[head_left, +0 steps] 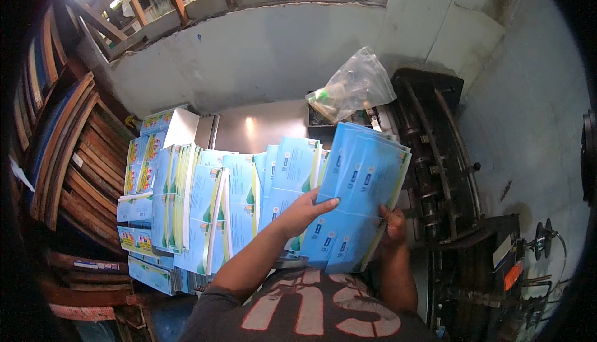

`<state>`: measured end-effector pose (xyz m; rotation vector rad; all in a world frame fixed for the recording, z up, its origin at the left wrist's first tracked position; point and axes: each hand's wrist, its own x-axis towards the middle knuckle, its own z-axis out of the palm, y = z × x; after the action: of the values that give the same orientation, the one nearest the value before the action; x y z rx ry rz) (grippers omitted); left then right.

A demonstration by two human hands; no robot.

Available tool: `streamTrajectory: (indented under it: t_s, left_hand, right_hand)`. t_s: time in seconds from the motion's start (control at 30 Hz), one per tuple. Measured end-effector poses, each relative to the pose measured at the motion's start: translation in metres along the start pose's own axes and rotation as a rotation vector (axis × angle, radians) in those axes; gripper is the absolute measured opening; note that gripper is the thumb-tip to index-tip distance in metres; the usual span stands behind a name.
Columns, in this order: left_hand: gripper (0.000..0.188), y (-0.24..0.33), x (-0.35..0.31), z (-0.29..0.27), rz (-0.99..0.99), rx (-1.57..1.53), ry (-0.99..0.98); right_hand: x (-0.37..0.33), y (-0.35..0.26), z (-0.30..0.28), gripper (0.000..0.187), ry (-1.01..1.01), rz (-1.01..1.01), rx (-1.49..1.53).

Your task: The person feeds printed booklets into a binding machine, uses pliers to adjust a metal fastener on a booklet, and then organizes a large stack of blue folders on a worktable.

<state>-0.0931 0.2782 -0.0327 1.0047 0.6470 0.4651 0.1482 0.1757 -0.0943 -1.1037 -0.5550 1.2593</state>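
Observation:
In front of my chest is a fanned bundle of blue printed sheets [354,186], held upright at a tilt. My left hand [306,212] grips its left edge, the thumb lying across the front and the fingers hidden behind. At the right edge my right hand [393,225] is closed on the same bundle, with its fingers partly out of sight. Just left of the bundle, more stacks of similar blue sheets [208,211] with green and yellow edges lean in rows on the table.
Smaller piles with colourful prints [142,161] stand at the far left, by a metal tabletop [261,127]. A clear plastic bag [364,84] lies at the back. Dark machinery [435,155] lines the right side; wooden frames [81,149] are racked at the left.

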Motion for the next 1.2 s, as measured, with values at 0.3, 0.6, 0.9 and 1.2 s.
streamTrajectory:
  t_s: [0.3,0.6,0.9,1.2]
  left_hand:
    - [0.042,-0.022,-0.018,0.008,0.154,-0.074,0.155]
    - [0.038,0.032,-0.054,0.015,0.402,0.401,0.269]
    - [0.037,0.075,-0.078,0.016,0.344,0.575,0.457]
    - [0.034,0.132,-0.108,-0.026,0.647,0.191,0.776]
  right_hand:
    - [-0.03,-0.034,0.031,0.036,0.153,-0.17,-0.114]
    - [-0.005,-0.008,0.0,0.038,-0.026,-0.057,0.003]
    - [-0.013,0.009,0.053,0.034,-0.2,0.169,0.57]
    - [0.014,0.0,0.024,0.038,0.007,0.05,-0.012]
